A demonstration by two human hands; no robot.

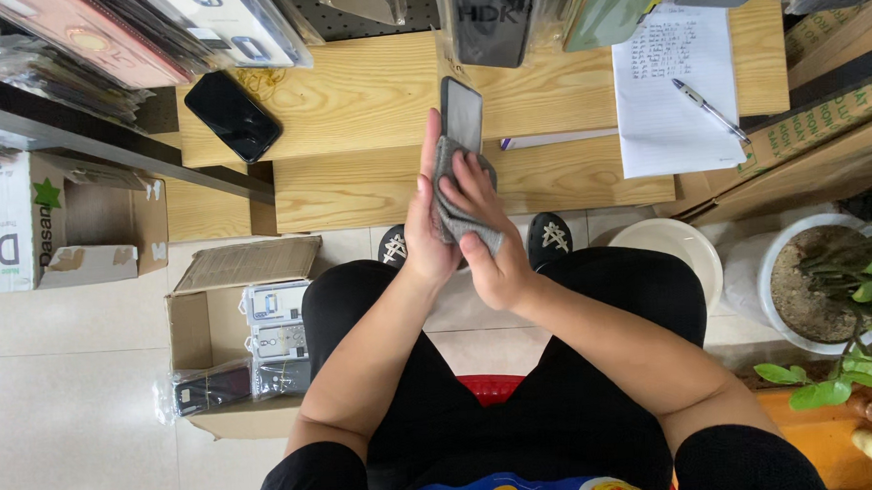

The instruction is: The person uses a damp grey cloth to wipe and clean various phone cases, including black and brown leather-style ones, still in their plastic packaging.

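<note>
Above the wooden tabletop (351, 92), the left hand (428, 231) has its fingers curled around the lower end of a dark phone (463, 113), holding it upright. The right hand (490, 238) presses a grey cloth (451, 215) against the phone, fingers (470, 180) close together.

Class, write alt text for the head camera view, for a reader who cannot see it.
Seen from above, a seated person's left hand holds a dark phone upright while the right hand presses a grey cloth against it. Ahead, a wooden table bears another black phone, a handwritten sheet and a pen.
</note>
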